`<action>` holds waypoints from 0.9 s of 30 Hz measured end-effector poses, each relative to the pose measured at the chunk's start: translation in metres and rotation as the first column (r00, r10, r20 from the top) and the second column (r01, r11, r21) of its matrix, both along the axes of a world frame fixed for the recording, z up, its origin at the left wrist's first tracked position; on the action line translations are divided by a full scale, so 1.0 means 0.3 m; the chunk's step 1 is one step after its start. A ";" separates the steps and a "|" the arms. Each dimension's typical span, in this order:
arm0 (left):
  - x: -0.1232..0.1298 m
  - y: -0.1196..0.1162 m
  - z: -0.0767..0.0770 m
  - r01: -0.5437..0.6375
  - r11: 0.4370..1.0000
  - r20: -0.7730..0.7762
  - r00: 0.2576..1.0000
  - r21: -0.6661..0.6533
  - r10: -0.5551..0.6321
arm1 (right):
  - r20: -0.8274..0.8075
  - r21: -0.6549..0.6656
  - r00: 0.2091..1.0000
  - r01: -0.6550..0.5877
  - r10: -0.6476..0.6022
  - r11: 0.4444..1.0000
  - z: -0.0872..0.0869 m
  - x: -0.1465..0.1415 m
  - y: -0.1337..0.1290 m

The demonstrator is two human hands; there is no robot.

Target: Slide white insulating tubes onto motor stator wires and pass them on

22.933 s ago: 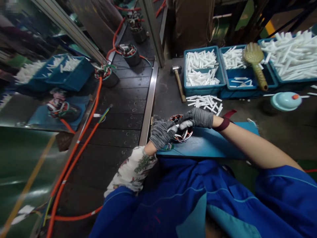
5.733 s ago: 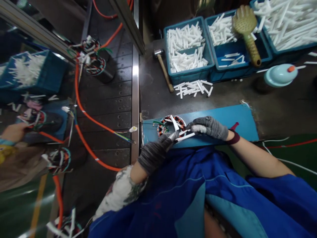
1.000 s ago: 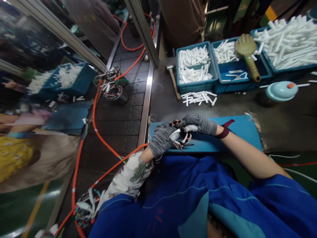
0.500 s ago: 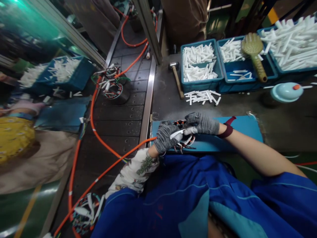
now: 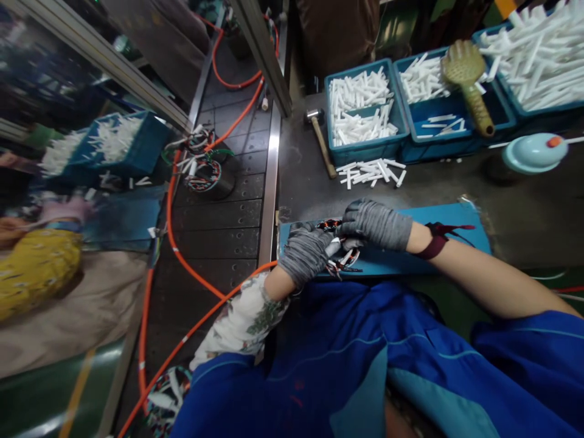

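A ring-shaped wire winding (image 5: 350, 260) with orange, black and white strands, like a motor stator, lies on a blue mat (image 5: 449, 234). My left hand (image 5: 305, 255), in a grey knit glove, is closed at the winding's left side. A short white sleeve (image 5: 334, 246) shows at its thumb and fingertips. My right hand (image 5: 375, 225), gloved likewise, bends over the winding's upper right, fingers pressed together close to the left fingertips. What those fingers pinch is hidden. An orange cable (image 5: 207, 316) runs from under my left wrist down to the lower left.
Blue bins (image 5: 337, 155) of white tubes stand behind the mat, one holding a scoop (image 5: 465, 76). Loose tubes (image 5: 371, 172), a hammer (image 5: 322, 143) and a lidded cup (image 5: 533, 155) are nearby. Left are conveyor slats (image 5: 246, 213), another winding (image 5: 205, 173) and a co-worker's sleeve (image 5: 41, 267).
My right hand has tilted, its wrist shifting slightly right, and its fingers now bend over the winding. Less of the white sleeve at my left hand shows. The view has shifted slightly.
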State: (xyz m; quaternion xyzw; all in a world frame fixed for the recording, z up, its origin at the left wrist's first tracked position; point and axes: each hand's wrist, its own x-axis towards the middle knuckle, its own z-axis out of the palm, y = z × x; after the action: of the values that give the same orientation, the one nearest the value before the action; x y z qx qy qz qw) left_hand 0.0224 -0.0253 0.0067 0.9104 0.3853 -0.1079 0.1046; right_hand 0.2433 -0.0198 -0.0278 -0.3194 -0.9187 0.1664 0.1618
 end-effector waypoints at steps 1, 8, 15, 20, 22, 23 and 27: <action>0.010 -0.009 0.013 -0.020 1.000 -0.046 0.999 0.014 0.020 | -0.056 -0.027 0.998 -0.003 0.002 1.000 -0.005 0.024 0.003; 0.125 0.008 0.043 0.075 0.997 -0.112 0.991 0.001 -0.074 | -0.237 -0.371 0.955 0.079 -0.176 0.925 -0.065 0.119 0.034; 0.002 0.063 0.000 0.098 0.992 0.202 0.973 0.085 -0.113 | -0.304 -0.464 0.886 0.183 -0.350 0.867 -0.078 0.118 -0.050; -0.218 0.070 -0.072 0.239 0.971 0.322 0.919 0.008 -0.229 | -0.085 -0.447 0.929 0.288 -0.360 0.847 -0.107 0.072 -0.141; -0.240 0.047 -0.116 0.235 0.969 0.279 0.928 0.081 -0.248 | -0.022 -0.358 0.934 0.325 -0.356 0.876 -0.124 0.053 -0.139; -0.235 0.030 -0.137 0.218 0.967 0.275 0.929 0.128 -0.246 | -0.008 -0.312 0.936 0.333 -0.353 0.890 -0.130 0.053 -0.127; -0.140 -0.051 -0.177 0.055 0.953 0.330 0.931 0.297 -0.157 | 0.091 -0.126 0.900 0.434 -0.426 0.892 -0.138 0.119 -0.019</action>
State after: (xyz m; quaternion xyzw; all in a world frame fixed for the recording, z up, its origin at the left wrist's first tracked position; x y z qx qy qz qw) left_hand -0.0195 -0.0406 -0.0464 0.9402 0.3218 0.1062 0.0344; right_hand 0.2790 -0.0255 -0.0693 -0.5305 -0.8154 0.1823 0.1430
